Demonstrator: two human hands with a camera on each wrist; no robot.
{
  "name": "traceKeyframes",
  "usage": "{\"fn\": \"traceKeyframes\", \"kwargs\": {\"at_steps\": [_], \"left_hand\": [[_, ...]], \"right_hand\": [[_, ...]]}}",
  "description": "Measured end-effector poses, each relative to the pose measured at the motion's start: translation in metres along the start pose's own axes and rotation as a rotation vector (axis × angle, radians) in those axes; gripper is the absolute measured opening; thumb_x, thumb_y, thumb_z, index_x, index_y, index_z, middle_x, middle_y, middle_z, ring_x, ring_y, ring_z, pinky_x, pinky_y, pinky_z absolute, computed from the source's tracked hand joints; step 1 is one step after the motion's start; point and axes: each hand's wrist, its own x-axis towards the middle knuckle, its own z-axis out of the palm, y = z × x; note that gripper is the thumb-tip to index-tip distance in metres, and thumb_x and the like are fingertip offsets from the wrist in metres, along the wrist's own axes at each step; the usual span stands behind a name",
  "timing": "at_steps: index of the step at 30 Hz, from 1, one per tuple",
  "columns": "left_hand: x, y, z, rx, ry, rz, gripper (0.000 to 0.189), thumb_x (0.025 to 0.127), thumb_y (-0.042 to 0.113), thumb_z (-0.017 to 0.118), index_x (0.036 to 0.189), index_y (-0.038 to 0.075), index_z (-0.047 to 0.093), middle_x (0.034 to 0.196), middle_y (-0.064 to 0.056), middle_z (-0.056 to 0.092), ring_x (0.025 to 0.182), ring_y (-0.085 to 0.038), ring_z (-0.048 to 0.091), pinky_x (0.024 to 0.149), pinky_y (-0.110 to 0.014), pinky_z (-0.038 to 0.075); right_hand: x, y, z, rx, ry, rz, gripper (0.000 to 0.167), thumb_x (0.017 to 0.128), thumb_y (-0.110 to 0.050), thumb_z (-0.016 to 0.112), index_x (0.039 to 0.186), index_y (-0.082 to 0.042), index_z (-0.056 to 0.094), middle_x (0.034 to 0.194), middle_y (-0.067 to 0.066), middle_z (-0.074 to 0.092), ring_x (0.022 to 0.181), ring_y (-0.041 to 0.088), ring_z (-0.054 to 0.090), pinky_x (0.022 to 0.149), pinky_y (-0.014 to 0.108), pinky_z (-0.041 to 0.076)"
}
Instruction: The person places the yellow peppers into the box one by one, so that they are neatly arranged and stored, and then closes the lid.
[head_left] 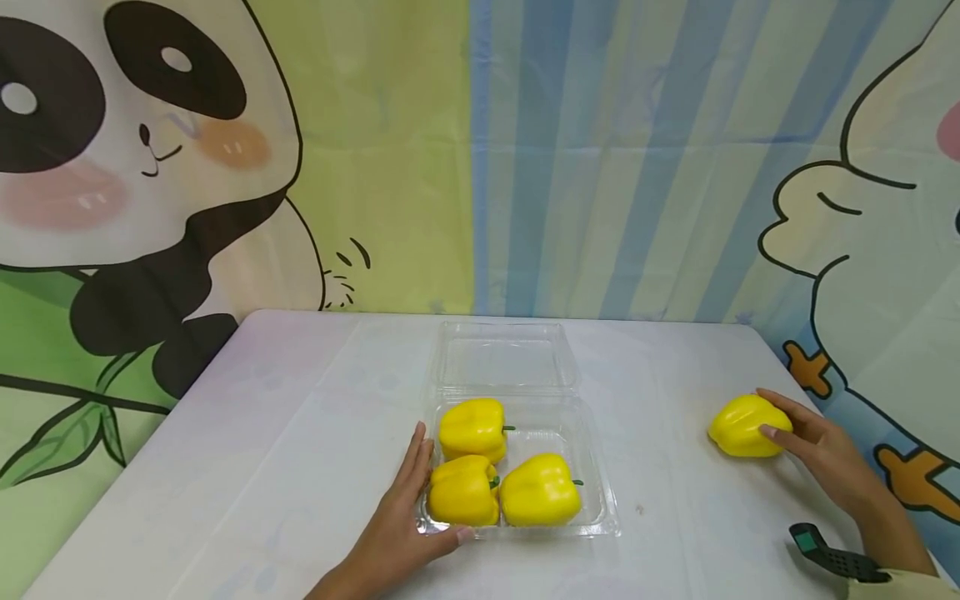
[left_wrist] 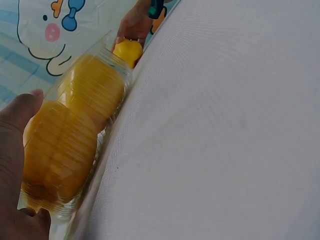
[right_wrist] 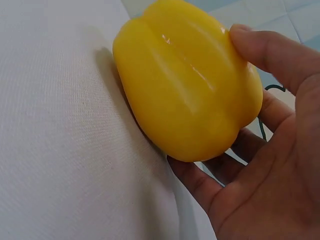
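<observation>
Toward the right side of the table, my right hand [head_left: 828, 454] holds a yellow bell pepper [head_left: 744, 427] lying on its side. In the right wrist view the thumb presses one side of this pepper [right_wrist: 185, 85], with fingers around its lower end. My left hand [head_left: 393, 525] rests against the near left corner of a clear plastic clamshell box [head_left: 600, 504], fingers extended along its side and thumb at its front edge. Inside the box lie three yellow bell peppers [head_left: 540, 490] with green stems; its front right pepper [left_wrist: 92, 90] shows through the wall in the left wrist view.
The clamshell's clear lid [head_left: 506, 357] lies folded back behind the base. A white cloth [head_left: 300, 467] covers the table. Cartoon-printed curtains [head_left: 390, 167] stand behind the table and along its right side. A dark band with a green part [head_left: 832, 554] is on the right wrist.
</observation>
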Motion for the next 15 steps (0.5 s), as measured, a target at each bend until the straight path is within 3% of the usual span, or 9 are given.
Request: {"fn": "traceKeyframes", "kwargs": {"at_steps": [6, 10, 15], "left_hand": [[0.0, 0.0, 0.0, -0.009, -0.001, 0.004, 0.118, 0.072, 0.052, 0.082, 0.156, 0.008, 0.012, 0.162, 0.011, -0.008, 0.143, -0.02, 0.017, 0.111, -0.045, 0.024], [0.0, 0.0, 0.0, -0.009, -0.005, -0.006, 0.118, 0.072, 0.052, 0.082, 0.157, 0.009, 0.012, 0.161, 0.014, -0.009, 0.143, -0.019, 0.017, 0.111, -0.045, 0.023], [0.0, 0.0, -0.001, -0.008, -0.006, 0.003, 0.117, 0.073, 0.051, 0.082, 0.156, 0.008, 0.012, 0.162, 0.01, -0.008, 0.144, -0.021, 0.017, 0.111, -0.047, 0.023]], "right_hand": [[0.0, -0.004, 0.001, -0.073, 0.011, 0.082, 0.068, 0.099, -0.033, 0.057, 0.152, -0.002, 0.027, 0.152, 0.025, 0.029, 0.101, -0.008, 0.04, 0.076, 0.005, 0.043], [0.001, -0.008, 0.002, -0.108, 0.017, 0.112, 0.072, 0.098, -0.038, 0.058, 0.153, -0.004, 0.026, 0.148, 0.031, 0.028, 0.098, -0.001, 0.043, 0.074, 0.008, 0.046], [0.0, -0.012, 0.003, -0.125, 0.021, 0.127, 0.074, 0.096, -0.039, 0.06, 0.153, -0.006, 0.027, 0.146, 0.031, 0.029, 0.094, 0.002, 0.045, 0.072, 0.01, 0.046]]}}
